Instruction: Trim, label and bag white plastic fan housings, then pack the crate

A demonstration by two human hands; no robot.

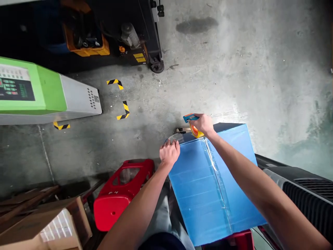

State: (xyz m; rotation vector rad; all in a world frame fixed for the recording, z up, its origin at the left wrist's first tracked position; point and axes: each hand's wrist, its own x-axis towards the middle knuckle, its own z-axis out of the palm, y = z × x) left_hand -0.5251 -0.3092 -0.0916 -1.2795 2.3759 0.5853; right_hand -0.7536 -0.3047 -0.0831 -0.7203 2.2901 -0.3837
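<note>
A large blue box stands in front of me, its top seam covered by a strip of clear tape. My right hand is closed around a blue and orange tape dispenser just beyond the box's far edge. The dispenser carries an orange-yellow tape roll, partly hidden by the hand and close to the box's far side. My left hand grips the far left corner of the box, fingers curled over the edge beside a piece of clear film or tape. Its fingertips are partly hidden.
A red tool-like plastic cart body sits left of the box. Cardboard boxes lie lower left. A green and grey machine and a dark wheeled machine stand farther off. Black ribbed equipment is at right. Striped tape marks the concrete floor.
</note>
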